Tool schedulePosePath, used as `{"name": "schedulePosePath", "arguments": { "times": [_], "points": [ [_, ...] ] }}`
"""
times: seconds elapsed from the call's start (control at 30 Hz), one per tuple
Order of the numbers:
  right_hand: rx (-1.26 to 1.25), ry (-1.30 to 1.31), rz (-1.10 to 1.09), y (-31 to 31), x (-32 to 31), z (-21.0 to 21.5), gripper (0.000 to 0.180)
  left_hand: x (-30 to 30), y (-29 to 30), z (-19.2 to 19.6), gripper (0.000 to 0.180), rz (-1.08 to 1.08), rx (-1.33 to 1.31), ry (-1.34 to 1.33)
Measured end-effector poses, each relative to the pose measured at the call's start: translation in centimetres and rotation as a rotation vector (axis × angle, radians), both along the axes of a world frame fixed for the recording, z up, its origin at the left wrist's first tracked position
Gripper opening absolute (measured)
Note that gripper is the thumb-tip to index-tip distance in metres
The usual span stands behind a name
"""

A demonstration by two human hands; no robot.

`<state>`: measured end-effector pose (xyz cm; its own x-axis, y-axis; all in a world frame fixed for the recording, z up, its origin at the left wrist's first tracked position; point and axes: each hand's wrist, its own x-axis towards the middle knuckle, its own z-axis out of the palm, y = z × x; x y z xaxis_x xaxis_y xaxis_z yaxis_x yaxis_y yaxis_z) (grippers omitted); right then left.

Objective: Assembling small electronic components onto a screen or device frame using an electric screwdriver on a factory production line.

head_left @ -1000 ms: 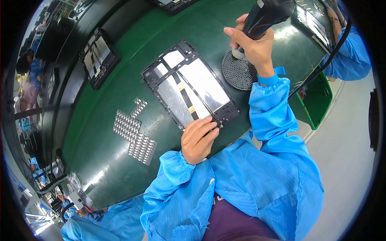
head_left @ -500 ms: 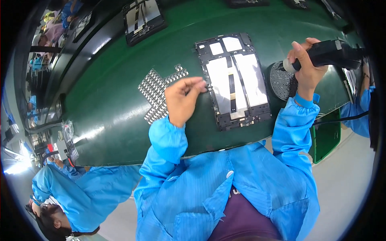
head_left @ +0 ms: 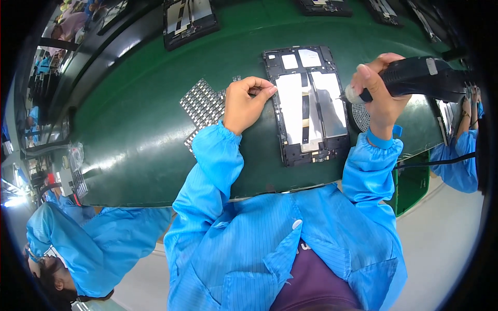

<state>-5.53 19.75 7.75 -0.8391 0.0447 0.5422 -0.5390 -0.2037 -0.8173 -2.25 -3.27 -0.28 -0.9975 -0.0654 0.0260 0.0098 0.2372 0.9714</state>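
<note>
An opened tablet [head_left: 291, 111] lies on the green table in front of me, with its pale battery panels and dark ribbon cables showing. At its left edge, the thumb and forefinger of my left hand [head_left: 244, 106] are pinched together; whatever they hold is too small to make out. My right hand [head_left: 383, 103] grips a black electric screwdriver [head_left: 428, 78], its tip pointing left over the tablet's right edge. Under the right hand, partly covered, sits a round dish [head_left: 360, 116] with a dotted pattern. A sheet of small metallic pieces [head_left: 201, 103] lies left of my left hand.
More opened tablets lie along the table's far side, one [head_left: 190, 20] at the far left. A green bin [head_left: 412, 186] stands below the table's right edge. Co-workers in blue sleeves sit on the left [head_left: 98, 249] and right [head_left: 456, 163].
My left hand has moved up and right to the tablet's edge. The screwdriver in my right hand has come left, its tip now over the tablet. The tablet appears slightly farther right.
</note>
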Motion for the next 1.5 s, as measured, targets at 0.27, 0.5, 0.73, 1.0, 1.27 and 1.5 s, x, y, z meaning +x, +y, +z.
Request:
{"name": "schedulePosePath", "arguments": {
  "times": [0.27, 0.5, 0.73, 1.0, 1.27, 1.5],
  "points": [
    [0.034, 0.013, 0.185, -5.0, 0.0, 0.4, 0.031, -1.1, -0.7, -0.2, 0.014, -0.126, -0.011, -0.074],
    [0.146, -0.069, 0.264, -9.2, -1.2, -0.7, 0.033, -1.2, -1.0, 0.9, 0.019, -0.079, 0.118, -0.384],
    [0.214, -0.031, 0.273, -10.1, -2.0, -2.0, 0.031, -1.3, -1.2, 0.8, 0.019, -0.099, 0.174, -0.423],
    [0.226, -0.022, 0.278, -10.2, -2.2, -2.3, 0.03, -1.3, -1.3, 0.7, 0.018, -0.093, 0.181, -0.427],
    [0.243, -0.01, 0.351, -10.8, -1.5, -2.0, 0.029, -1.1, -1.7, 0.6, 0.018, -0.085, 0.157, -0.415],
    [0.243, -0.014, 0.365, -11.3, -0.4, -2.0, 0.031, -2.1, -7.5, 2.7, 0.026, -0.138, -0.321, -0.05]
  ]
}}
